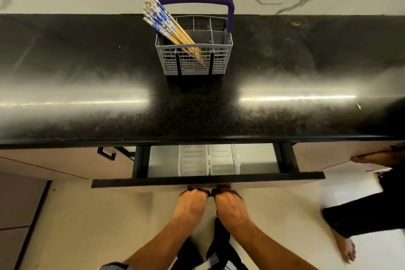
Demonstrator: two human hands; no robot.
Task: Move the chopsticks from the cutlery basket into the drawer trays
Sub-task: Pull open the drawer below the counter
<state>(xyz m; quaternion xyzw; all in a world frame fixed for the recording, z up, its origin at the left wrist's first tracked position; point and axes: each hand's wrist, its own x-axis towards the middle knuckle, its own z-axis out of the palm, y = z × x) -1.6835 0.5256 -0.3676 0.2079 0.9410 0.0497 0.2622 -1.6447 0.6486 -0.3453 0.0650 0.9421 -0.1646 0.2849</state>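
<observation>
Both my left hand (192, 200) and right hand (229, 199) curl around the drawer (207, 180) handle; I'd pull evenly, fully exposing the trays (209, 160) below the chopsticks (168, 28).

Two broad bands of glare are stretching across the black countertop (87, 85), left and right of centre, washing out its speckle. The drawer (206, 182) interior is sitting in shade under the counter edge. Wide-angle distortion is bowing the counter edges, and the frame's corners are looking soft.
</observation>
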